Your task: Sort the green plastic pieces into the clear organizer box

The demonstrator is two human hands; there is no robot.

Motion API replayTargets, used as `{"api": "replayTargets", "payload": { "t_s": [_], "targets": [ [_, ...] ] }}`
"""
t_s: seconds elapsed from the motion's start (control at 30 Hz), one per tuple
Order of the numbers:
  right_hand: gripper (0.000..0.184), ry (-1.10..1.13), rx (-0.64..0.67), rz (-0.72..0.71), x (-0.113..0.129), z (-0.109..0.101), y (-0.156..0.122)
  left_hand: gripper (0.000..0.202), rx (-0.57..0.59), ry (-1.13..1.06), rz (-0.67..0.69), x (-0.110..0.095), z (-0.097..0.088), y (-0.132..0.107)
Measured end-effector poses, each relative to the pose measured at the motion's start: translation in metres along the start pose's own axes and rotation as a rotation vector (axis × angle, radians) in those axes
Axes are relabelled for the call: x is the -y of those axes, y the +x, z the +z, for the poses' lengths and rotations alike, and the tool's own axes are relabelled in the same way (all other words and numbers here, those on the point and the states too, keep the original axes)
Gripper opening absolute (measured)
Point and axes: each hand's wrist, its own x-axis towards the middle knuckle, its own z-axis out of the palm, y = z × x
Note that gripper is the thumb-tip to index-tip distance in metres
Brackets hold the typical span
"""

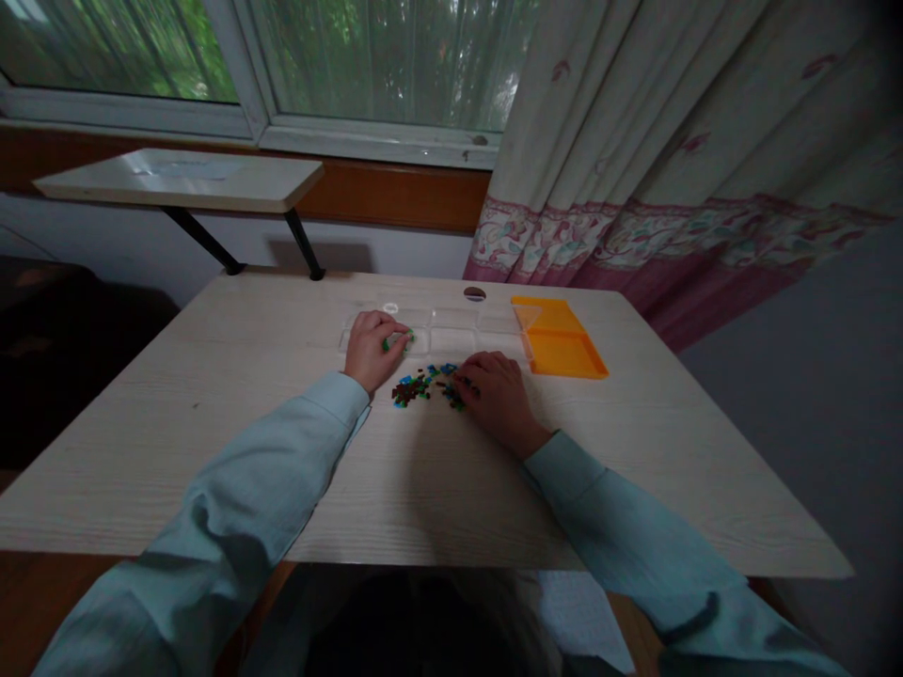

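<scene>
My left hand (pixel 372 352) is at the near left part of a clear plastic compartment tray (pixel 432 329). Its thumb and fingers are pinched together, with a small green piece (pixel 386 345) showing between them. A loose pile of tiny brown, green and blue pieces (pixel 410 388), perhaps toy bricks, lies on the table in front of the tray. My right hand (pixel 499 393) rests at the right side of this pile, fingers bent down among the pieces. Its fingertips are partly hidden, so what they grip cannot be made out.
An orange plastic case (pixel 568 353) lies on the table (pixel 451 489) to the right, its left edge against the clear tray. Behind is a round cable hole (pixel 475 294). A raised white shelf (pixel 204 179) stands at the back left; a curtain (pixel 564 226) hangs behind on the right.
</scene>
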Motion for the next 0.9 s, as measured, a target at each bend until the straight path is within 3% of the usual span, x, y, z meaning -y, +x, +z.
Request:
{"api": "replayTargets", "payload": {
  "t_s": [0.37, 0.53, 0.9],
  "targets": [
    [0.016, -0.002, 0.035, -0.031, -0.024, -0.006, 0.002, 0.015, 0.005, -0.008, 0.006, -0.002, -0.001, 0.001],
    [0.014, 0.014, 0.094, -0.095, -0.019, -0.008, 0.003, 0.016, 0.016, 0.006, 0.0, 0.0, -0.001, 0.001],
    [0.012, 0.014, 0.115, -0.064, -0.02, -0.009, 0.003, 0.018, 0.005, 0.006, 0.012, -0.002, -0.002, 0.0]
  ]
}}
